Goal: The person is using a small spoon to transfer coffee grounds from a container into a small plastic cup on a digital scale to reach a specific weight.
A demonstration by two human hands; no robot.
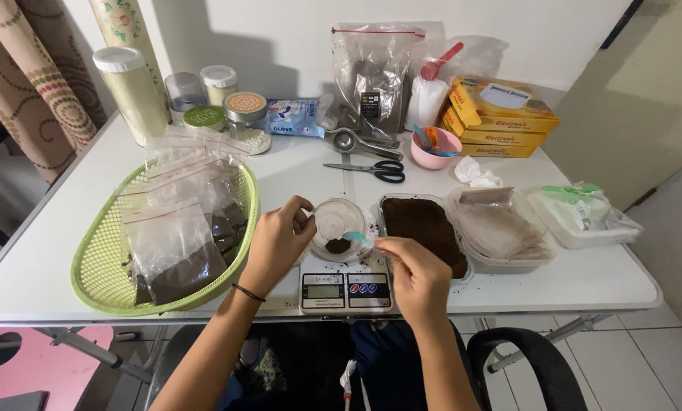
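Observation:
My left hand [278, 242] grips the rim of a small clear cup [336, 223] that stands on a digital kitchen scale [345, 290]. A little dark brown powder lies in the cup's bottom. My right hand [417, 276] pinches a small light-blue spoon [358, 239], its tip over the cup's edge. Just right of the cup sits a clear tub of dark brown powder [424, 228].
A green basket [97, 274] at left holds several zip bags of brown powder. Scissors [371, 170], a pink bowl [437, 149], jars [246, 110], yellow boxes [500, 118], a big powder bag [373, 80] and plastic-wrapped trays [584, 217] fill the white table. A chair back [531, 365] is below.

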